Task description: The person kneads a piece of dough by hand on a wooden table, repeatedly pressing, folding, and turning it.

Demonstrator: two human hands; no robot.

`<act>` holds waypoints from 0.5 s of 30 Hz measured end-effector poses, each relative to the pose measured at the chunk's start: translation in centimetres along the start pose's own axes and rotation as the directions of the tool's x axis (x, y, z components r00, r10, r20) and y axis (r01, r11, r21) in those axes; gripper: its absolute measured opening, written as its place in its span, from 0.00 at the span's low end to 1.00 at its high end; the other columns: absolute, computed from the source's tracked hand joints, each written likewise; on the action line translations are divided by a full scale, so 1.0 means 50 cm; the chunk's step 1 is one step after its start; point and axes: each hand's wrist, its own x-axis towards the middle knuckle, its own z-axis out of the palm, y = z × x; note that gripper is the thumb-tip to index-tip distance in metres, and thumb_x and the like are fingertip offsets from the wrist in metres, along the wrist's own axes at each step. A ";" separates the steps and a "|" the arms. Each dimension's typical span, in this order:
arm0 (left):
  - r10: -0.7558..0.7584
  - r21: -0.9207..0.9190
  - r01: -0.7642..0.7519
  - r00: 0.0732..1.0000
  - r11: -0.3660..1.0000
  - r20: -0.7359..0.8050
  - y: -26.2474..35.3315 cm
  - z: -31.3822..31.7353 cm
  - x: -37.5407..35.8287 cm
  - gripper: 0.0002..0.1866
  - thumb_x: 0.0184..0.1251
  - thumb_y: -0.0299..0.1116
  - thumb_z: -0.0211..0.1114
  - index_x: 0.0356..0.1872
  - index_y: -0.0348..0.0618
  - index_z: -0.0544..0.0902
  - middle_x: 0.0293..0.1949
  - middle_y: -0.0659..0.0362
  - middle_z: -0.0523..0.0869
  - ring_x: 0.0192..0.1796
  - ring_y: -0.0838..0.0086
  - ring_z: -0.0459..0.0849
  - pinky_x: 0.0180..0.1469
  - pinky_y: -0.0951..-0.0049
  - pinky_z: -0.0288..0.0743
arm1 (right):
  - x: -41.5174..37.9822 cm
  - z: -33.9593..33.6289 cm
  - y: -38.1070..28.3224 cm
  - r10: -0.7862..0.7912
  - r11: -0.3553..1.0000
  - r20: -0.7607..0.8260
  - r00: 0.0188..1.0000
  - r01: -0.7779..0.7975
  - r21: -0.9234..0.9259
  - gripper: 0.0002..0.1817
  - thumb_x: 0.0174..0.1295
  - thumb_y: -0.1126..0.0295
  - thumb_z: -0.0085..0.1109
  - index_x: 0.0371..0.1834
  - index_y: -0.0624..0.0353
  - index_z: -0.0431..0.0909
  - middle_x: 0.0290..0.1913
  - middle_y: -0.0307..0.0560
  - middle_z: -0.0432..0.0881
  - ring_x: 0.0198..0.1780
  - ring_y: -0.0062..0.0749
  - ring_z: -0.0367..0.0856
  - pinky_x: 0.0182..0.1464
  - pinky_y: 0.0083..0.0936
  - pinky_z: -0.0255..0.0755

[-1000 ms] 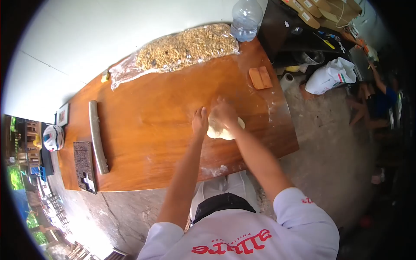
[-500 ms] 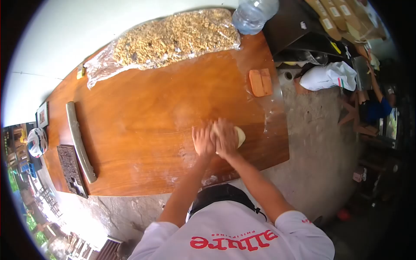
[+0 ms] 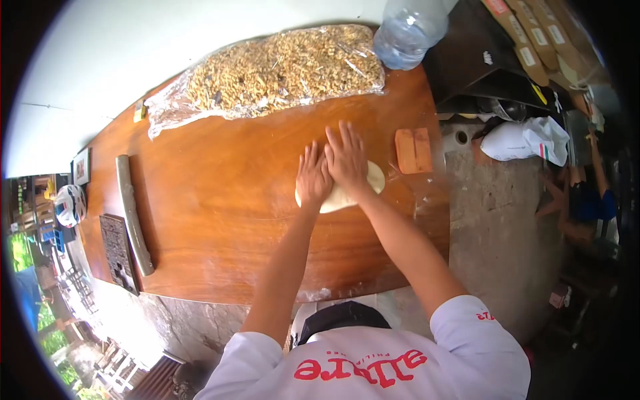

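A flattened lump of pale dough [image 3: 340,199] lies on the wooden table near its front right. My left hand [image 3: 313,177] presses down on the dough's left part, fingers stretched away from me. Beside it, my right hand [image 3: 347,161] lies flat over the dough's upper middle, fingers extended past its far edge. The two hands touch or nearly touch along the thumbs. Dough shows below the palms and to the right of my right hand; the rest is hidden under the hands.
On the wooden table [image 3: 220,200] are a clear plastic bag of brownish pieces [image 3: 287,70], a water bottle [image 3: 411,33], an orange-brown block [image 3: 414,151], a long grey roll [image 3: 134,215] and a dark carved board [image 3: 119,253]. A white sack [image 3: 527,140] lies beyond the right edge.
Both hands have pushed forward, away from my body, and the arms are straighter. The dough now looks flatter and wider. The camera view has shifted slightly.
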 end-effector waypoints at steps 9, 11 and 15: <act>-0.123 0.157 0.075 0.938 0.985 0.324 0.073 -0.108 -0.168 0.32 0.70 0.55 0.60 0.65 0.39 0.76 0.55 0.38 0.84 0.59 0.44 0.82 0.59 0.50 0.75 | -0.095 -0.067 0.039 -0.067 0.916 0.386 0.920 -0.097 0.390 0.21 0.69 0.59 0.54 0.61 0.56 0.80 0.48 0.54 0.88 0.57 0.50 0.84 0.58 0.43 0.78; -0.306 0.115 0.285 0.839 0.952 0.451 0.087 -0.132 -0.168 0.34 0.69 0.60 0.61 0.55 0.32 0.78 0.50 0.34 0.85 0.57 0.42 0.84 0.58 0.45 0.76 | -0.105 -0.085 0.086 0.374 0.759 0.120 0.920 -0.378 0.531 0.20 0.68 0.60 0.56 0.58 0.58 0.80 0.47 0.53 0.88 0.54 0.53 0.84 0.56 0.46 0.78; -0.499 -0.173 0.762 0.559 0.624 0.663 0.080 -0.071 -0.269 0.29 0.69 0.52 0.65 0.52 0.30 0.81 0.36 0.43 0.88 0.29 0.56 0.89 0.31 0.61 0.84 | -0.262 -0.038 0.074 0.181 0.982 0.016 0.983 -0.182 0.056 0.20 0.65 0.61 0.60 0.56 0.59 0.79 0.59 0.55 0.82 0.62 0.55 0.77 0.63 0.48 0.71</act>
